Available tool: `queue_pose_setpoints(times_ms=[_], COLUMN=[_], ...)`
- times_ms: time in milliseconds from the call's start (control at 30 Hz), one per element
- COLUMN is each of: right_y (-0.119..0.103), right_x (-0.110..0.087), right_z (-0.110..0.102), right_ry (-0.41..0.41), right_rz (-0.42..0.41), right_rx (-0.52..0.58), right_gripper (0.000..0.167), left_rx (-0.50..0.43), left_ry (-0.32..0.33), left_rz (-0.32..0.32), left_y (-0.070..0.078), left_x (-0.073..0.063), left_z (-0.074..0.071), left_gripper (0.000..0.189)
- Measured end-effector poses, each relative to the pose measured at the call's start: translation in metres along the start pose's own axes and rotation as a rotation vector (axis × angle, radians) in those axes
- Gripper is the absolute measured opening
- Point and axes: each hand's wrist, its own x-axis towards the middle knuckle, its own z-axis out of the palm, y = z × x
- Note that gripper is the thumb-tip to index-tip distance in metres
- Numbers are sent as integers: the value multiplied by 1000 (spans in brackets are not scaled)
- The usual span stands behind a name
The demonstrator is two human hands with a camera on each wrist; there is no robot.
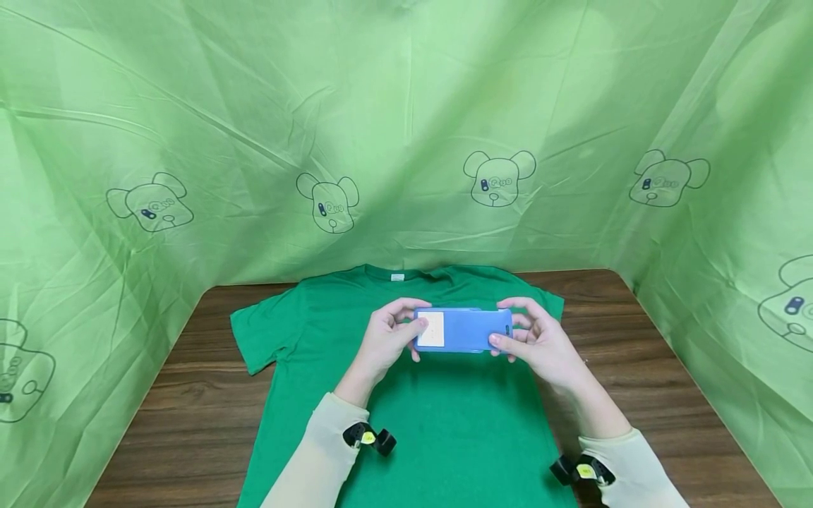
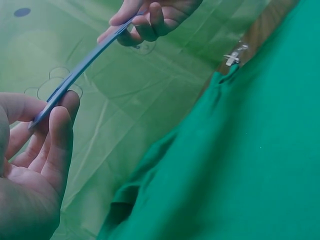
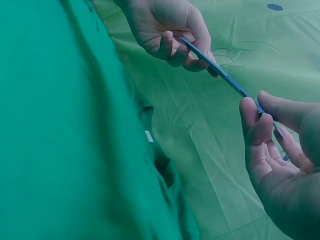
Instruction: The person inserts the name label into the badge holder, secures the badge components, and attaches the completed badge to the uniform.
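A flat blue card holder [image 1: 466, 329] is held level above the shirt, with a white label at its left end and a small dark slot at its right end. My left hand [image 1: 392, 331] pinches the label end, thumb on the face and fingers behind. At the slotted end my right hand [image 1: 536, 340] grips it the same way. Seen edge-on in the left wrist view, the card holder [image 2: 82, 65] is thin and slightly layered. Below both hands a green T-shirt [image 1: 413, 423] lies spread out, its collar at the far side.
The shirt covers much of a brown wooden table [image 1: 190, 416]. Light green cloth [image 1: 406, 106] printed with bear heads hangs around the back and sides. In the left wrist view a small clear and white item [image 2: 233, 56] lies by the shirt's edge; its kind is unclear.
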Motion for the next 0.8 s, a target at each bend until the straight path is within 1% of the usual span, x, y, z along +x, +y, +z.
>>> queue_pose_setpoints(times_ms=[200,400,600,733,800], right_y=[1,2,0,-4,-9], right_x=[0,3,4,2,2], right_z=[-1,0,0,-2,-3], right_ry=[9,7,-14,-33,-36], right_rz=[2,-6,-33,-41,-32], right_rx=[-13,-22,-3,28,17], right_gripper=[56,57,50,48,49], left_rx=[6,-3,-23,-5,4], left_ry=[-1,17,30,39,50], left_rz=[-5,-19,-23,-20,-14], left_y=[-3,-3,-1,1,4], left_x=[1,0,0,1,1], left_z=[0,-4,-9,-11,-12], left_gripper=[33,31,33,31,29])
